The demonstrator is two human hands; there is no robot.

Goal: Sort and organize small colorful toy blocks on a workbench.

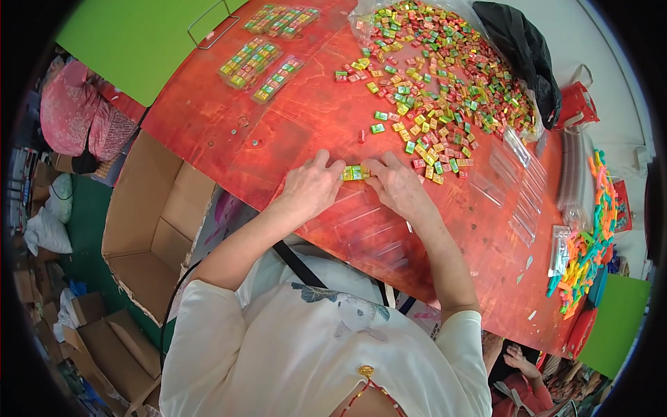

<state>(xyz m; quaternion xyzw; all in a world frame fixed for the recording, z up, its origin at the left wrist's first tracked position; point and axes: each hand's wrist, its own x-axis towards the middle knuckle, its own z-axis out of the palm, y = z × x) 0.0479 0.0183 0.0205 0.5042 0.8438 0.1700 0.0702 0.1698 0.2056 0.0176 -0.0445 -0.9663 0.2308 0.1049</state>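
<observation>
Between my two hands is a short row of small yellow-and-green packs (356,172), set side by side just above the red table (306,132). My left hand (314,184) grips its left end, fingers bent and pressed in. At the other end, the thumb and fingers of my right hand (403,186) close on the row. Below the hands lie several clear plastic trays (361,219), partly covered by my right hand. Just beyond my right hand, loose small packs (431,149) in red, yellow and green spread out from a large heap (445,48). A single red pack (361,136) lies apart from them.
Filled clear trays (278,78) lie at the far left. More clear strips (524,201) rest on the right, near colourful plastic pieces (587,250). A black bag (521,48) borders the heap. Left of the table stands an open cardboard box (149,222); another person (83,115) is beyond it.
</observation>
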